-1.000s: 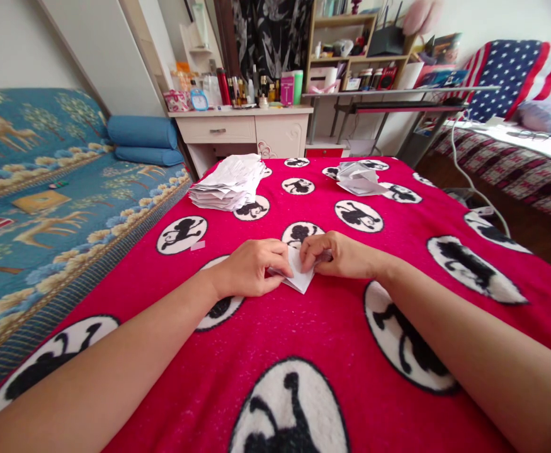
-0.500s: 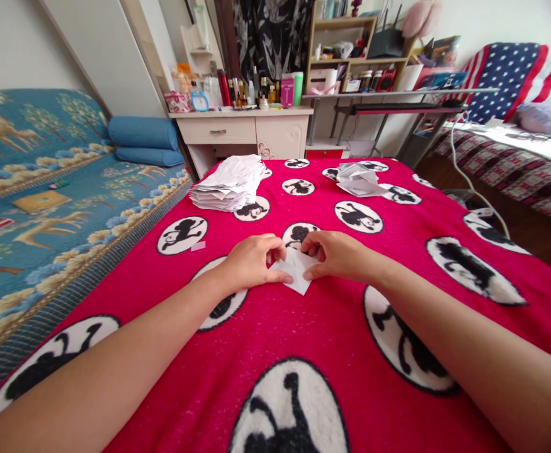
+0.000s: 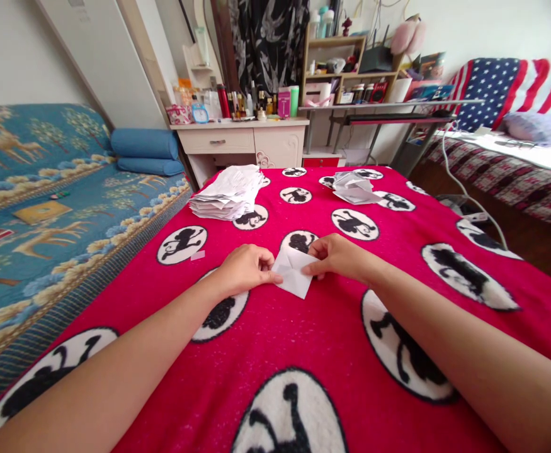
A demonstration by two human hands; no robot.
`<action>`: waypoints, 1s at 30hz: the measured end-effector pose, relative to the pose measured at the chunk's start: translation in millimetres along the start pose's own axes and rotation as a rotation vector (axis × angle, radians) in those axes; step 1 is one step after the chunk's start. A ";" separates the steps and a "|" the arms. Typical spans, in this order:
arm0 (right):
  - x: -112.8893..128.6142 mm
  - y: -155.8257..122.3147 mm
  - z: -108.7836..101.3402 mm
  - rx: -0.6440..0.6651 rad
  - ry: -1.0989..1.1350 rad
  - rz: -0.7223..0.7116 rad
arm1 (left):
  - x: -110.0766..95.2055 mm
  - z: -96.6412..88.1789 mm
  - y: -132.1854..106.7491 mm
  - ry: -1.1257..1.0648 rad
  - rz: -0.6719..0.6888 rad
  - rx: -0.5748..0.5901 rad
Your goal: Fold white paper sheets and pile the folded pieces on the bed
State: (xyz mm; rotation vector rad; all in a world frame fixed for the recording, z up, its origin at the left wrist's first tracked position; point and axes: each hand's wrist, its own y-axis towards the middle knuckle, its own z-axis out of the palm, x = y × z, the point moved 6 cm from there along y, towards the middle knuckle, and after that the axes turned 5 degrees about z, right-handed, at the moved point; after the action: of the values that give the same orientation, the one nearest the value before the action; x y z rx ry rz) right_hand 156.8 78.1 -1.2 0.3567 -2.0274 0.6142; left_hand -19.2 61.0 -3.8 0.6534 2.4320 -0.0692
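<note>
bedroom: dresser [image 3: 240, 139], flag-draped bed [image 3: 506, 119]

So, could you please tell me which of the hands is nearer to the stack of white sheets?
Left. The left hand lies on the near side of the stack of white sheets; the right hand is farther right, past the folded paper both hold.

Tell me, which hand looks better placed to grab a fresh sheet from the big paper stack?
Probably the left hand. The paper stack lies far left on the red blanket, on its side; the right hand would have to cross the folded paper both hands hold.
</note>
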 end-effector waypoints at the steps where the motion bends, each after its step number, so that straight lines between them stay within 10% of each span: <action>1: -0.1 0.6 0.2 -0.007 0.086 0.013 | 1.9 -0.2 0.9 -0.017 0.002 -0.026; 6: 14.3 -4.6 -11.5 -0.331 0.231 -0.156 | 9.8 -7.4 1.6 -0.110 -0.078 -0.268; 11: 45.0 -38.1 -16.4 -0.808 -0.159 -0.427 | -13.6 -15.4 -6.8 -0.226 -0.012 -0.450; 17: 56.8 -45.9 18.1 -0.685 -0.581 -0.565 | -51.8 3.9 -8.8 -0.736 0.148 -0.143; 24: 55.7 -41.9 34.0 -0.492 -0.497 -0.631 | -33.4 10.2 -4.1 -0.859 0.025 -0.204; 30: 54.1 -53.4 1.5 -0.783 -0.160 -0.549 | -22.9 8.0 -2.8 -0.782 -0.102 -0.127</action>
State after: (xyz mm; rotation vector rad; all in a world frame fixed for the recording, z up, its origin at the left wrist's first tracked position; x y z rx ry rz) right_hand 154.3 32.7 59.8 0.4594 -2.0180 -0.5540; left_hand -0.3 46.9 2.6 0.3476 1.6928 -0.1742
